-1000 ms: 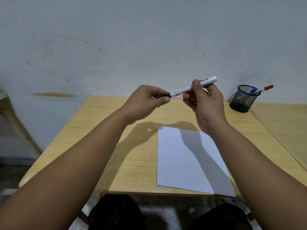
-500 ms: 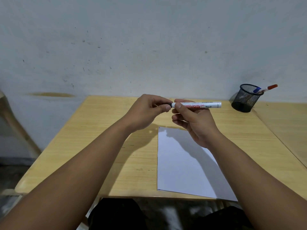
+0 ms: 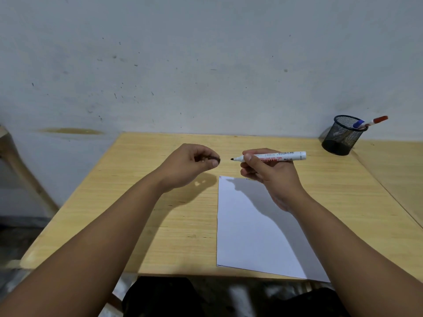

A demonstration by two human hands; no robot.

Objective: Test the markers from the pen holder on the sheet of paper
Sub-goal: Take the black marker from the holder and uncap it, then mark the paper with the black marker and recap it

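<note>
On the wooden table [image 3: 142, 216] lies a white sheet of paper [image 3: 251, 236], a black mesh pen holder [image 3: 342, 136] stands far right, the right hand [image 3: 270, 175] grips an uncapped marker [image 3: 277, 156] above the paper's far edge, and the left hand [image 3: 192, 165] pinches its dark cap [image 3: 215, 159].

marker [image 3: 278, 156]: white barrel, red and black print, black tip
cap [image 3: 216, 159]: black
sheet of paper [image 3: 254, 227]: plain white
pen holder [image 3: 342, 136]: black wire mesh
markers in holder: blue cap [image 3: 358, 124], red cap [image 3: 380, 119]
table [image 3: 183, 216]: pale yellow wood grain
wall [image 3: 206, 65]: grey-white, dark specks, brown stain at 9 o'clock
</note>
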